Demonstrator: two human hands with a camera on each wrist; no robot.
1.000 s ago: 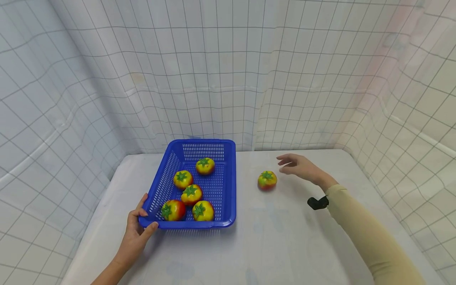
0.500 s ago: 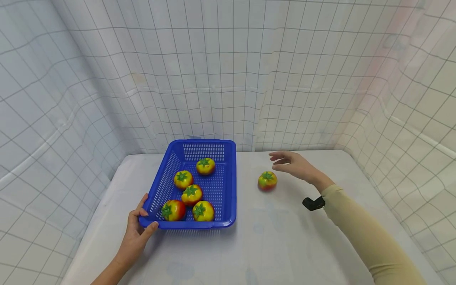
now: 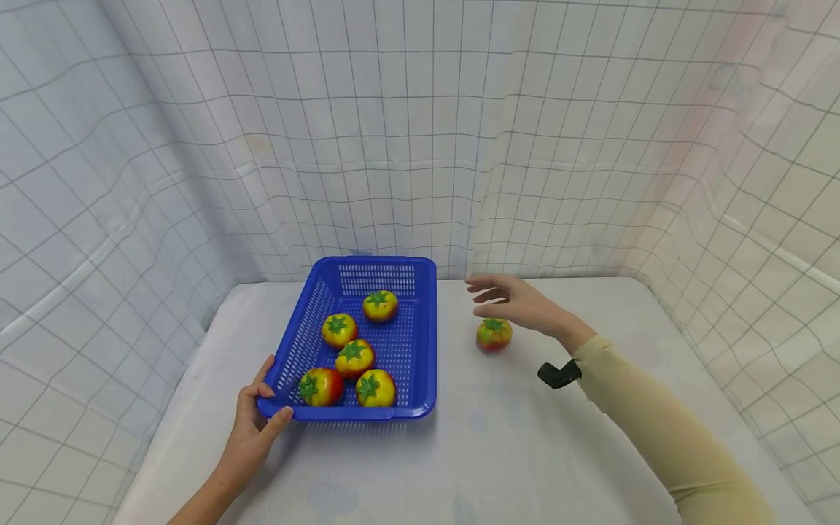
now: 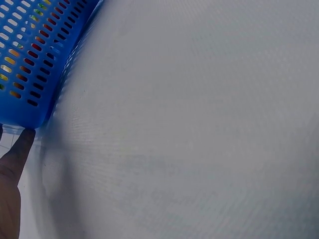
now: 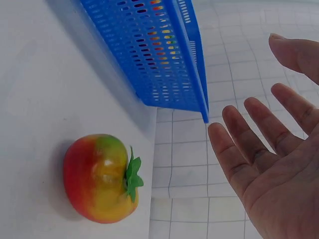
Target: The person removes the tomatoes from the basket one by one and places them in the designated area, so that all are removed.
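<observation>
A blue plastic basket (image 3: 429,343) stands on the white table, with several yellow-red tomatoes (image 3: 356,359) inside it. At its near left corner my left hand (image 3: 246,441) grips the rim, thumb on the front edge and fingers on the left side. To the right of the basket a single red-yellow tomato (image 5: 99,179) with a green leafy top rests on the table. My right hand (image 3: 521,302) hovers above and behind that tomato, holding nothing. In the right wrist view its fingers are spread and apart from the tomato.
White curtains with a dark grid (image 3: 394,146) enclose the table at the back and both sides. The white tabletop (image 3: 512,452) ends close behind the basket. A black wrist camera (image 3: 559,375) hangs below the right sleeve.
My right hand has moved left, from the right of the lone tomato to above it. The left hand, the basket and the tomatoes stay in place.
</observation>
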